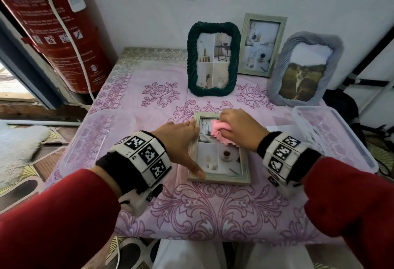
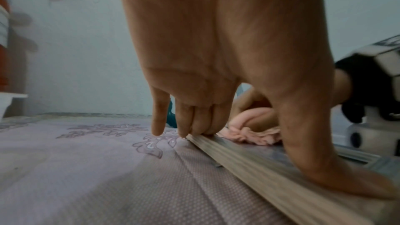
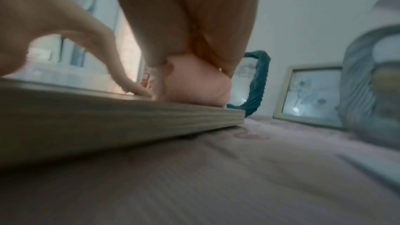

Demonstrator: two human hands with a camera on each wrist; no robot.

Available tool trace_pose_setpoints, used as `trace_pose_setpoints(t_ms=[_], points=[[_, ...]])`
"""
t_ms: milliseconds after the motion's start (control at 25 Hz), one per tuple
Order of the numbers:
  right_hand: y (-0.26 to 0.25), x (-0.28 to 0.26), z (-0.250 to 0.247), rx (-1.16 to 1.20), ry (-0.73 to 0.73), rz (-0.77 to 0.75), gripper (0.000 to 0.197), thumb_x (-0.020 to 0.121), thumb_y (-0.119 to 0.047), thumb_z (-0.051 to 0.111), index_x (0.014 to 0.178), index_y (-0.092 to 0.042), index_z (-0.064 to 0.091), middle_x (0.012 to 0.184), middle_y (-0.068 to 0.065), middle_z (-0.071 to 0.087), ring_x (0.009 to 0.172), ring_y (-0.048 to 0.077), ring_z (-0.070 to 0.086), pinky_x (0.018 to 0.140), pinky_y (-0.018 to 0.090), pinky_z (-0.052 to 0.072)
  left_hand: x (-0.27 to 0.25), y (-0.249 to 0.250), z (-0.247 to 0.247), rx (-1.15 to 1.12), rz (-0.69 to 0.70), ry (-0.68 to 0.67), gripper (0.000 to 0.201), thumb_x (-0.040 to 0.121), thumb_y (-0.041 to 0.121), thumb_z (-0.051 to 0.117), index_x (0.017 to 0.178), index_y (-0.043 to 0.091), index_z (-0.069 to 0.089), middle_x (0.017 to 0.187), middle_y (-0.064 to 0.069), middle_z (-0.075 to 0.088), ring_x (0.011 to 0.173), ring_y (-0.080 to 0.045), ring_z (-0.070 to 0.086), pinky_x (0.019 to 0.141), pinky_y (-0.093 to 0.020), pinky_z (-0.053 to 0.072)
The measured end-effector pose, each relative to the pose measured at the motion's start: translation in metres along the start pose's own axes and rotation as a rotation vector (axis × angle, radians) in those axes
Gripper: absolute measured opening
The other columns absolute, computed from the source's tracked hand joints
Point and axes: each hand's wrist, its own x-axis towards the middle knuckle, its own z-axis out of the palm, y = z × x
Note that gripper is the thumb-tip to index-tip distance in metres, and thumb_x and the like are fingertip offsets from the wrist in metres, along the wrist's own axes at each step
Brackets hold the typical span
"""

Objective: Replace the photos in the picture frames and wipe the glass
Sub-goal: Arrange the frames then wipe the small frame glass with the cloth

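Observation:
A pale wooden picture frame (image 1: pixel 219 178) lies flat, glass up, on the pink patterned tablecloth (image 1: pixel 213 209) in the middle of the table. My left hand (image 1: pixel 183 140) presses on its left rail with straight fingers (image 2: pixel 204 122) and thumb. My right hand (image 1: pixel 238 129) grips a bunched pink cloth (image 1: pixel 219 132) and holds it down on the upper part of the glass. In the left wrist view the cloth (image 2: pixel 249 133) lies on the frame (image 2: pixel 259 168). The right wrist view shows the cloth (image 3: pixel 194 81) on the frame's (image 3: pixel 108 119) top.
Three frames stand at the back by the wall: a dark green one (image 1: pixel 213 57), a pale wooden one (image 1: pixel 261 44) and a grey one (image 1: pixel 304 70) with a cat photo. Clear plastic tubs sit at the left (image 1: pixel 96 140) and right (image 1: pixel 332 138). A red fire extinguisher (image 1: pixel 53 30) stands far left.

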Motion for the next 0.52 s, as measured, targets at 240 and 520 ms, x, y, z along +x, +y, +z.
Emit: trace_pose_setpoints(t_ms=[240, 520], points=[[-0.027, -0.002, 0.005, 0.142, -0.074, -0.157, 0.018, 0.086, -0.015, 0.059, 0.092, -0.003, 0.072, 0.100, 0.010, 0.063, 0.091, 0.023, 0.059, 0.081, 0.034, 0.045, -0.001, -0.001, 0.000, -0.016, 0.013, 0.016, 0.104, 0.052, 0.078, 0.066, 0.131, 0.016, 0.041, 0.145, -0.008, 0.037, 0.119, -0.024, 0.049, 0.104, -0.035, 0.037], [-0.020, -0.076, 0.008, 0.183, -0.056, -0.213, 0.021, 0.087, -0.018, 0.055, 0.103, -0.018, 0.069, 0.105, -0.003, 0.066, 0.101, 0.013, 0.058, 0.094, 0.031, 0.042, -0.001, -0.003, 0.001, 0.012, 0.006, -0.037, 0.120, 0.054, 0.079, 0.063, 0.146, 0.015, 0.020, 0.158, -0.005, 0.009, 0.135, -0.023, 0.035, 0.113, -0.035, 0.026]])
